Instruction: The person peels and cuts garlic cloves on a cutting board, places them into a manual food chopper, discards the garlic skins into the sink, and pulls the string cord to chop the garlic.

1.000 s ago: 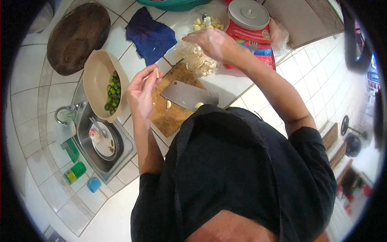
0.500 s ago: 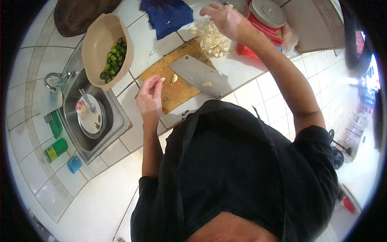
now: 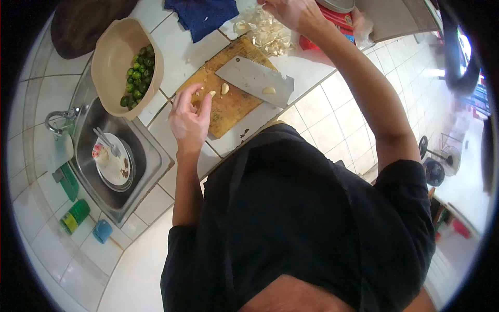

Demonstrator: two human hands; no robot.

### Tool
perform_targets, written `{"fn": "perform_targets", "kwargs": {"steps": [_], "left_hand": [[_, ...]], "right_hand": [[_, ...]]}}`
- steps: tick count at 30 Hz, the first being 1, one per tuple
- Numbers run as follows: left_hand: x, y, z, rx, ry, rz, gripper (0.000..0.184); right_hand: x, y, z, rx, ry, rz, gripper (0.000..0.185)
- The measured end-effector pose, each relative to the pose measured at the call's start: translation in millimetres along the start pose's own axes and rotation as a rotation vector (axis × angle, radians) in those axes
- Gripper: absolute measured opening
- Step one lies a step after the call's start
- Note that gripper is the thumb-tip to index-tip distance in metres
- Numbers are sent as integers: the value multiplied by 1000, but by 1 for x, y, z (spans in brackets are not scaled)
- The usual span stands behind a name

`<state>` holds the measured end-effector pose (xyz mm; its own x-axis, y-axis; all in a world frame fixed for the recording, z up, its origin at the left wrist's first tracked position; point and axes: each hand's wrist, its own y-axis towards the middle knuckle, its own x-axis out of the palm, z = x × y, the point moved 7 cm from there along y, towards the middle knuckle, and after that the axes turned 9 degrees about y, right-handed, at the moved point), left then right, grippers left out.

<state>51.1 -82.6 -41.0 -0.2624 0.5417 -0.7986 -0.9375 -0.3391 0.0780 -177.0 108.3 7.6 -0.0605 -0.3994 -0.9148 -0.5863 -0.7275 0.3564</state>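
My left hand hovers at the left edge of the wooden cutting board, thumb and fingers apart. Right beside the thumb tip is a small peeled garlic clove; whether it touches the thumb I cannot tell. Another garlic clove lies on the board. A broad cleaver rests flat across the board's right side, with a garlic clove on its blade. At the top edge, my right hand is over a heap of garlic skins; its fingertips are cut off by the frame.
Left of the board, a beige basin holds green vegetables. The steel sink contains a dirty plate with cutlery. A blue cloth and a red package lie at the back. The counter's front edge runs by my body.
My left thumb and fingers have spread apart from their pinch on a clove. My right hand has shifted up, partly out of view. The whole view has tilted slightly.
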Motion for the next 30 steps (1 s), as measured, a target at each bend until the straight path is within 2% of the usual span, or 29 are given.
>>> {"fn": "perform_targets", "kwargs": {"steps": [1,2,4,5,7,8,10,12,13,15,19,21,26,27,29,30], "left_hand": [[-2,0,4,77,28,23,26],[-2,1,4,87,27,16,26],[-4,1,5,152,-2,11,22],[-4,2,4,163,-5,5,22],[-1,5,2,154,-16,-29,20],[3,7,4,162,-25,-30,20],[8,-2,41,583,93,82,22],[28,-11,74,702,36,-89,22],[37,-11,83,708,35,-84,22],[60,-15,96,849,97,-109,21],[69,-12,93,896,134,-78,23],[58,-12,92,877,68,37,20],[33,7,66,713,160,118,16],[32,14,58,660,218,128,16],[32,17,52,651,238,102,18],[33,19,50,596,182,37,17]], "right_hand": [[-2,1,-7,-109,5,18,20],[-1,-6,-9,-99,0,21,20],[0,-25,-24,267,273,-191,22],[-3,-36,-33,277,268,-185,22],[7,-71,-49,266,343,-365,25],[5,-92,-56,304,322,-352,29],[10,-122,-67,346,298,-338,33],[19,-138,-65,488,408,-301,40],[19,-138,-66,488,402,-296,40],[17,-139,-63,556,464,-238,41],[8,-140,-68,589,502,-193,39],[11,-142,-76,696,569,-311,37],[-5,-139,-95,527,509,-75,24],[-5,-142,-101,531,509,-72,24],[-18,-150,-106,568,464,114,25],[-19,-154,-110,615,432,99,24]]}}
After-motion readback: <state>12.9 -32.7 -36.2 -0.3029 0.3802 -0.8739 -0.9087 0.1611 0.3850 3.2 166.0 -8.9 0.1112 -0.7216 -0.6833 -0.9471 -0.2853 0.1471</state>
